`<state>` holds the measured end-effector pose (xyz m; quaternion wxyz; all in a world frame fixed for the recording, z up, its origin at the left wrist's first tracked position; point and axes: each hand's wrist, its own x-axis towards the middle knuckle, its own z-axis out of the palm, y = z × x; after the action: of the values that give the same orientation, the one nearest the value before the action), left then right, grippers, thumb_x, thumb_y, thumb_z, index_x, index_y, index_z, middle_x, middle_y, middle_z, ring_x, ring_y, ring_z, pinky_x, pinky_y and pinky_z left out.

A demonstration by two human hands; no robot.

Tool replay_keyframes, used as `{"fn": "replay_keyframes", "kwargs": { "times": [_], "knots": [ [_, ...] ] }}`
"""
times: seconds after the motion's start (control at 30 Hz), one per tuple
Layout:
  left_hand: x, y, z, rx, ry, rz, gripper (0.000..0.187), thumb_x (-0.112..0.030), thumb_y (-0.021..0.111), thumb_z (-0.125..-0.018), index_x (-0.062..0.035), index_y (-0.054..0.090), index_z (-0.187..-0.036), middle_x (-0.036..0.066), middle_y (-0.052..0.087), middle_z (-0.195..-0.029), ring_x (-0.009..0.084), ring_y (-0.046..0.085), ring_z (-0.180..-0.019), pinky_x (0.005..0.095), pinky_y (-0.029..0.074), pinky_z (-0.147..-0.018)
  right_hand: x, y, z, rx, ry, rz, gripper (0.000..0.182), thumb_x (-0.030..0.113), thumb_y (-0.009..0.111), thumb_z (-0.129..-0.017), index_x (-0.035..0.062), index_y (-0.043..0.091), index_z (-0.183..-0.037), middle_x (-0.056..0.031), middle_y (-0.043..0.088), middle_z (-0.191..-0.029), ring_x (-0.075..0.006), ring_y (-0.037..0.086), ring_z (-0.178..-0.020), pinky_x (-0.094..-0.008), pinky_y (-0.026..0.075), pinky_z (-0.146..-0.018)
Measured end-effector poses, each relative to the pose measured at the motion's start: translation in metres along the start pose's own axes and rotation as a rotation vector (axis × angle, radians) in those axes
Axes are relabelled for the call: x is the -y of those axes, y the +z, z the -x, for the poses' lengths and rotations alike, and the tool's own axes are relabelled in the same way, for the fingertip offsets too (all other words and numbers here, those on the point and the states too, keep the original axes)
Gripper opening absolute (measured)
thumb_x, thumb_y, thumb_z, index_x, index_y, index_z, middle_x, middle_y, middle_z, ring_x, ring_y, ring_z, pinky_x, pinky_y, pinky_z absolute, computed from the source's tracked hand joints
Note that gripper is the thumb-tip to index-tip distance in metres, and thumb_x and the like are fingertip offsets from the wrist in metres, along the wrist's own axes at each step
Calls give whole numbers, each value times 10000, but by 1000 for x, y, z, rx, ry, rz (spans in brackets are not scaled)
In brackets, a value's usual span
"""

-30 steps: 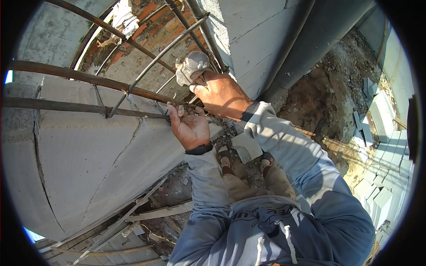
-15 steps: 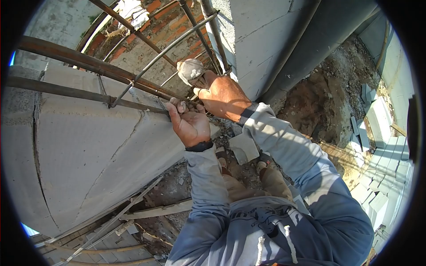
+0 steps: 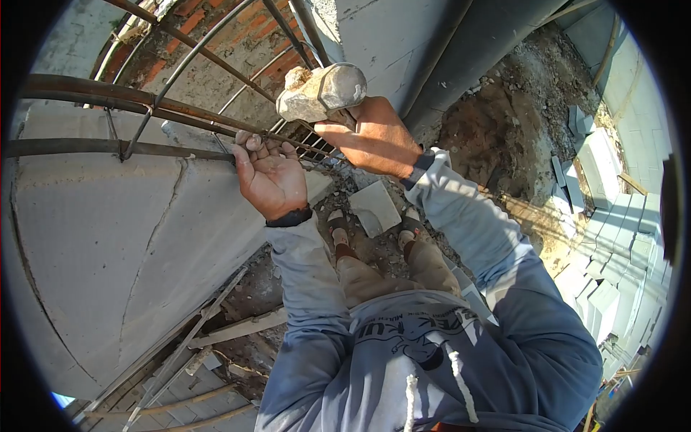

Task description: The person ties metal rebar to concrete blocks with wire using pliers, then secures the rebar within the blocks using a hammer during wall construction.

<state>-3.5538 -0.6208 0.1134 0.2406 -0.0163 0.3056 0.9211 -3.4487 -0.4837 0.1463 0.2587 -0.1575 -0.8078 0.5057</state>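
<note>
My left hand (image 3: 268, 175) grips a rusty steel bar (image 3: 108, 147) of a rebar cage, fingers curled over it, palm toward me. My right hand (image 3: 374, 137) holds a hammer by its handle; the grey, mortar-caked hammer head (image 3: 320, 92) is raised just above the bars, right of my left hand. Thin wire stirrups (image 3: 194, 57) cross the long bars. The hammer handle is hidden inside my fist.
A grey block wall (image 3: 108, 245) lies under the cage on the left. A red brick wall (image 3: 180, 29) is behind. My feet stand on rubble beside a loose block (image 3: 374, 207). Stacked grey blocks (image 3: 619, 245) fill the right side. Planks (image 3: 237, 327) lie below.
The hammer head has come up and toward me, now larger and higher above the bars. My left hand keeps its grip on the bar; the view shifted so the cage moved left.
</note>
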Motion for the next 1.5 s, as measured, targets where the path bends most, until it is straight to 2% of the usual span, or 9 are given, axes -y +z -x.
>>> {"fn": "replay_keyframes", "kwargs": {
  "times": [0.37,0.67,0.9,1.07,1.17,1.33,1.4,1.47,1.5],
  "knots": [
    [-1,1,2,3,-14,-33,298,-344,623,-853,-206,531,-1100,-125,516,-914,91,401,-939,339,259,-853,-56,6,99,43,334,-74,361,266,616,-748,-19,628,-971,-228,646,-890,-375,620,-852,-399,479,-771],
    [-8,-4,2,1,-89,55,271,-292,605,-862,-158,544,-1090,-82,562,-1015,126,444,-980,406,304,-912,-128,-4,226,578,935,356,397,271,575,-722,-105,614,-843,-300,614,-821,-398,616,-812,-451,473,-767],
    [-12,-46,40,-79,-164,-140,527,-333,548,-876,-72,430,-1318,59,438,-1363,184,334,-1291,417,238,-1039,-113,-51,296,785,1191,471,354,247,554,-725,-93,646,-765,-281,629,-784,-376,642,-789,-448,505,-715],
    [-30,-143,126,-152,-631,-1018,527,-374,537,-878,-38,486,-1280,85,575,-1224,230,507,-1161,380,330,-984,-143,-76,352,896,1058,642,347,260,559,-751,-68,664,-795,-228,649,-744,-335,660,-744,-420,525,-700],
    [-39,-296,186,200,-676,-1772,375,-329,609,-806,-76,652,-1080,177,664,-995,316,636,-931,371,486,-810,-142,-85,352,1030,951,741,430,315,553,-753,-98,645,-831,-239,647,-735,-321,665,-741,-419,524,-704],
    [-61,-291,207,239,-723,-2062,405,-381,615,-787,-59,654,-1030,214,653,-938,369,633,-890,412,502,-781,-183,-73,362,1102,914,864,390,301,562,-778,-36,659,-948,-244,649,-933,-319,647,-900,-430,509,-792],
    [-74,-248,197,200,-676,-2041,435,-405,589,-802,-23,647,-1002,232,647,-919,385,630,-878,432,498,-774,-196,-72,359,1472,620,962,280,244,560,-811,47,682,-968,-206,654,-956,-332,636,-933,-416,514,-811],
    [-77,-235,177,222,-1250,-1773,434,-392,567,-824,-3,635,-1005,240,643,-898,396,625,-860,446,494,-754,-172,-66,334,1502,590,1060,230,185,523,-847,107,689,-985,-176,662,-920,-334,636,-929,-403,516,-826],
    [-69,-263,172,245,-1235,-1770,434,-392,567,-824,-3,635,-1005,240,643,-898,396,625,-860,446,494,-754,-173,-65,332,1427,620,1017,240,196,514,-852,108,686,-994,-179,661,-917,-334,636,-924,-408,515,-824]
  ]
}}
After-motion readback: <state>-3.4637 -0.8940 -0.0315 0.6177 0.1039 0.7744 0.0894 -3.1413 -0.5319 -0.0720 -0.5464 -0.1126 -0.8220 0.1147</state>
